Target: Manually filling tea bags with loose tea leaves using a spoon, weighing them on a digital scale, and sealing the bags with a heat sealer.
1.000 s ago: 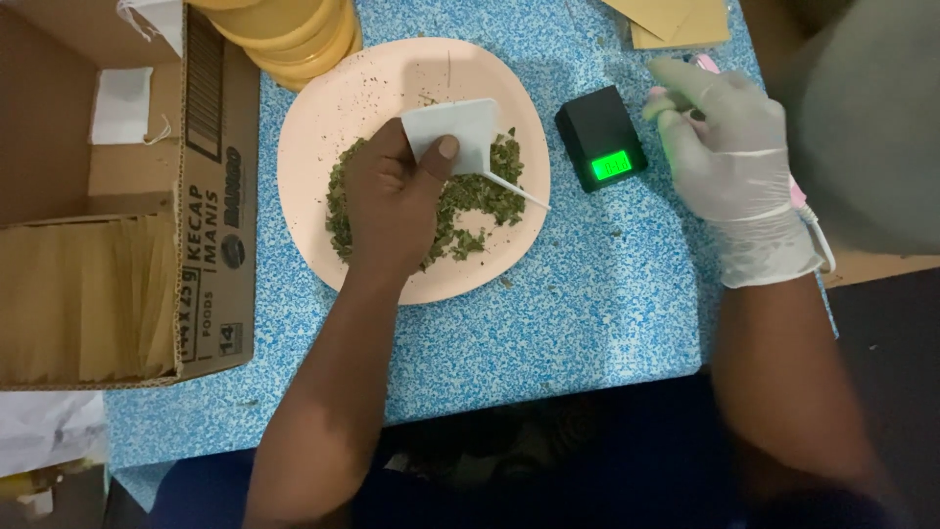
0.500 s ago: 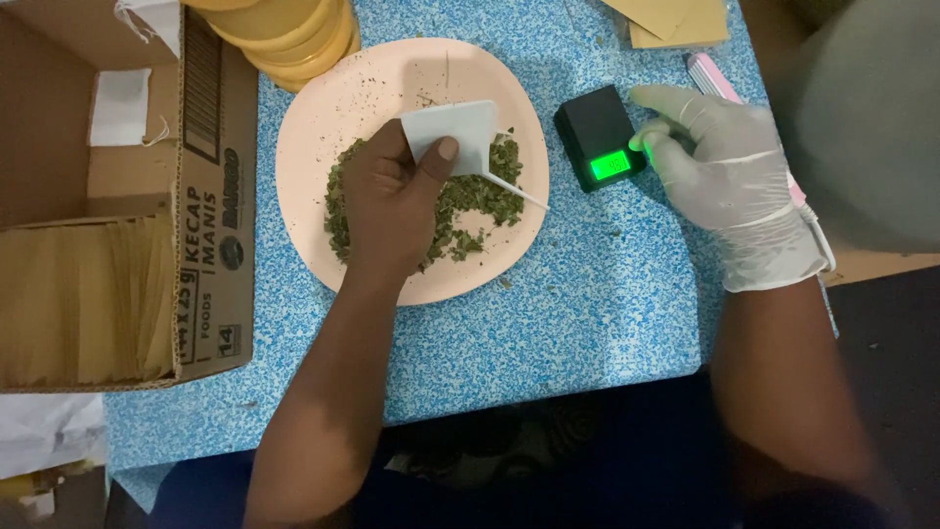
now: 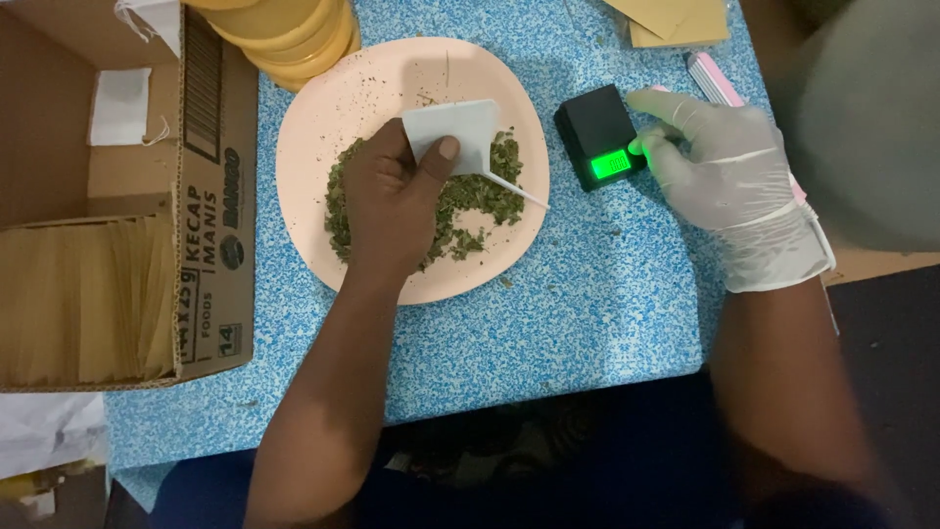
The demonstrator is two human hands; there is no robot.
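Observation:
A pale pink plate (image 3: 382,78) on a blue speckled table holds a heap of dried green herb (image 3: 470,201). My left hand (image 3: 392,201), bare, rests over the herb and pinches a small white paper bag (image 3: 458,132) with a thin string trailing right. My right hand (image 3: 729,171) wears a white glove and touches the right side of a small black pocket scale (image 3: 597,132) whose display glows green. The scale sits just right of the plate.
An open cardboard box (image 3: 211,225) with tan paper stacks fills the left. A stack of yellow plates (image 3: 294,34) lies at the top. Brown envelopes (image 3: 676,22) and a pink-and-white strip (image 3: 715,78) lie at the top right. The table's front edge runs below the plate.
My gloved right hand moved left from beside the scale and now has its fingers on it. My left hand kept hold of the white bag over the herb.

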